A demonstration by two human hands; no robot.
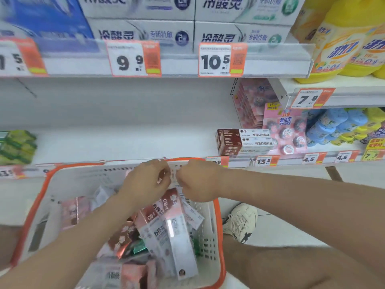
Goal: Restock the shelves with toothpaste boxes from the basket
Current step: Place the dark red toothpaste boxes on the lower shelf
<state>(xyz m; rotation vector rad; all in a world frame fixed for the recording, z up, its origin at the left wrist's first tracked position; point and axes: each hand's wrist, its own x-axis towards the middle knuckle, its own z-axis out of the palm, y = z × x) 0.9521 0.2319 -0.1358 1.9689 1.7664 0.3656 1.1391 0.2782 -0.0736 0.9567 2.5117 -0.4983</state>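
Basket below both hands is heaped with loose toothpaste boxes. Left hand pinches the end of a reddish one; right hand beside it is curled, can't tell on what. Yanking upward could spill neighbours leaning against it, imo.

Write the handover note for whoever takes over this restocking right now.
Left hand: fingers curled, apparently round the top end of a white-and-maroon toothpaste box leaning in the basket.
Right hand: curled beside it; what it holds is hidden.
White plastic basket with orange rim: many boxes inside.
Done: a small stack of matching boxes stands at the right end of the white middle shelf.
Left: lift the boxes out and fill the shelf.
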